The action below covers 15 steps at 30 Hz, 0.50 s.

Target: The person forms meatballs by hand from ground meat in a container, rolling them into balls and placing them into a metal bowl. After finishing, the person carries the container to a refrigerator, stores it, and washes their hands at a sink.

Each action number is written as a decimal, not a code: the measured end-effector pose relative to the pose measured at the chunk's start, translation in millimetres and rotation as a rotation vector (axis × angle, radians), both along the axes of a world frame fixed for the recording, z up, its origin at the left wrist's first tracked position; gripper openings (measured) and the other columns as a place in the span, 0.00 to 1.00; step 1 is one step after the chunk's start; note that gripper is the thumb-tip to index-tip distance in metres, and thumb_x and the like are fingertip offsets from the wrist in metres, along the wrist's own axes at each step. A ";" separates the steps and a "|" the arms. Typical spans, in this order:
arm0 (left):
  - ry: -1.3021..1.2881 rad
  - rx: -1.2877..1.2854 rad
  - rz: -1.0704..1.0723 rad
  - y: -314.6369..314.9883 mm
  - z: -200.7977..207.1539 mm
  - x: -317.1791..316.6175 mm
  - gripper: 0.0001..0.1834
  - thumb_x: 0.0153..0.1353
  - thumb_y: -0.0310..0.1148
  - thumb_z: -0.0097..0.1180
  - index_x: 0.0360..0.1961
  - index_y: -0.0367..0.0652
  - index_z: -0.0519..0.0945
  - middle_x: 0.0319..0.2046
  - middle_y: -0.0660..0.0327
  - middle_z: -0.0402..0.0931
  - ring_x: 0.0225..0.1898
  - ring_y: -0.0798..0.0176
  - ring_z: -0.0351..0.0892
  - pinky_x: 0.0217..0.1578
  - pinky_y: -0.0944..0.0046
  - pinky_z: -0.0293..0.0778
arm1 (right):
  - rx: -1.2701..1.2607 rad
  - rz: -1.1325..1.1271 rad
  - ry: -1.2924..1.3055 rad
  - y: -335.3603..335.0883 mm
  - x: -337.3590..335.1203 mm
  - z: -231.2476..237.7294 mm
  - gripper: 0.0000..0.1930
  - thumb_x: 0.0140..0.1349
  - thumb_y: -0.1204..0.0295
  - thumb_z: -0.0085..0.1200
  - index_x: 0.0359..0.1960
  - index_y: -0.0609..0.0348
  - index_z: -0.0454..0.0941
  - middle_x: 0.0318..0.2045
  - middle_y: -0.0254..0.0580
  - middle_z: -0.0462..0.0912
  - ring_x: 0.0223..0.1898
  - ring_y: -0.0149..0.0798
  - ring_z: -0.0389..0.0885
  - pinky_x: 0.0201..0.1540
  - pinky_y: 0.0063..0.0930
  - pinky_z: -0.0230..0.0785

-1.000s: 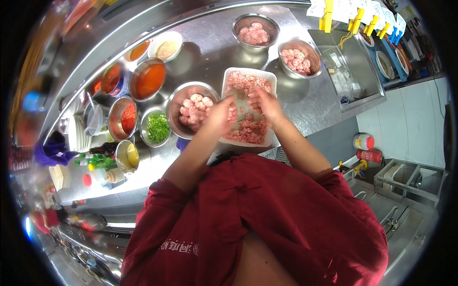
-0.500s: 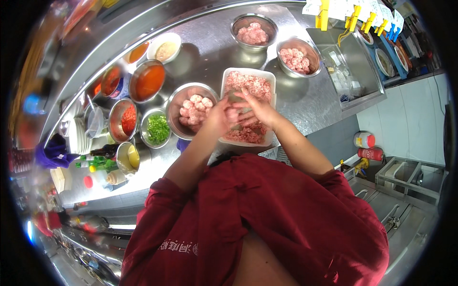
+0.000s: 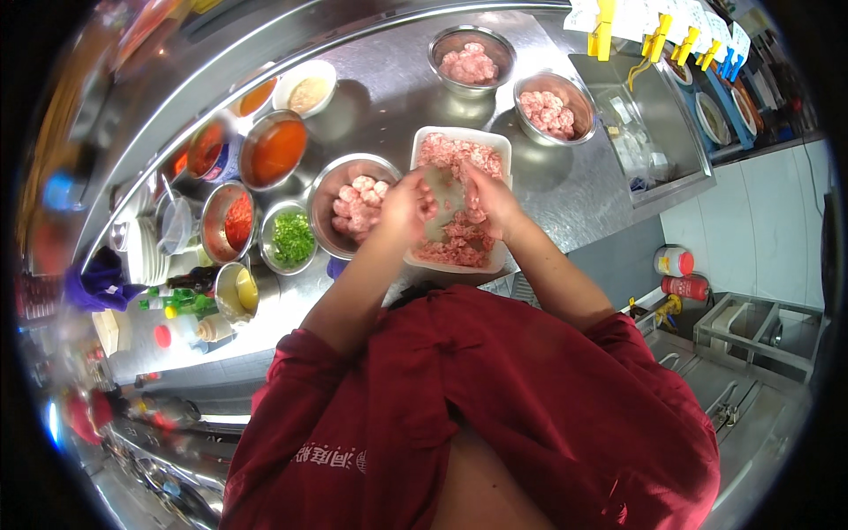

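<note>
Two bare hands meet over a white rectangular tray (image 3: 422, 258) of pink minced meat that lies on the steel counter (image 3: 565, 190) just past the person's red sleeves (image 3: 495, 397). The left hand (image 3: 403, 205) is cupped, its grip curled around a portion of mince, though how tightly it closes cannot be told from this view. The right hand (image 3: 491, 200) has its grip pinched on a pale flat spatula (image 3: 442, 205), whose blade lies between both hands above the meat (image 3: 459, 240). Just left of the tray and touching its side stands a steel bowl (image 3: 329, 181) holding formed pink meatballs (image 3: 358, 201). Further left sit a small bowl of chopped greens (image 3: 291, 238), a bowl of red chopped chilli (image 3: 231, 221) and a cup of yellowish liquid (image 3: 237, 291), with squeeze bottles (image 3: 181, 305) near the counter's edge. Beyond these are a bowl of orange-red sauce (image 3: 276, 148) and a white bowl of pale paste (image 3: 306, 88). Farthest off, two more steel bowls of meatballs stand well apart from the tray, one (image 3: 472, 53) straight ahead and one (image 3: 553, 108) to the right.
</note>
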<state>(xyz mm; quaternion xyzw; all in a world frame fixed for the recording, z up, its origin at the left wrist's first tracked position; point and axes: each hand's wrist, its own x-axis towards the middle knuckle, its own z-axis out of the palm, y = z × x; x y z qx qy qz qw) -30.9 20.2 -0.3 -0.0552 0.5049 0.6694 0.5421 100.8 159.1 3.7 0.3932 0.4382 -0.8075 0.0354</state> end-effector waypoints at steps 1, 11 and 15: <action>-0.077 0.008 0.047 -4.3 -24.3 -6.7 0.18 0.64 0.44 0.47 0.44 0.39 0.71 0.31 0.60 0.74 0.31 0.60 0.76 0.38 0.62 0.74 | 0.077 0.041 -0.037 -5.1 -4.4 11.4 0.29 0.61 0.41 0.43 0.41 0.57 0.75 0.24 0.36 0.77 0.21 0.31 0.74 0.24 0.20 0.67; -0.171 0.057 -0.065 -6.1 -9.3 3.5 0.13 0.61 0.41 0.53 0.31 0.41 0.76 0.16 0.69 0.67 0.19 0.73 0.66 0.25 0.73 0.63 | 0.139 -0.038 0.049 1.2 -4.0 11.7 0.34 0.62 0.39 0.36 0.48 0.60 0.73 0.33 0.42 0.82 0.32 0.32 0.80 0.32 0.22 0.69; 0.245 0.180 -0.213 7.2 43.5 29.1 0.21 0.63 0.47 0.48 0.43 0.39 0.74 0.36 0.58 0.75 0.36 0.65 0.73 0.39 0.66 0.67 | -0.197 -0.266 0.118 -17.4 -0.2 17.6 0.26 0.64 0.46 0.41 0.37 0.58 0.77 0.29 0.38 0.80 0.29 0.30 0.76 0.34 0.22 0.68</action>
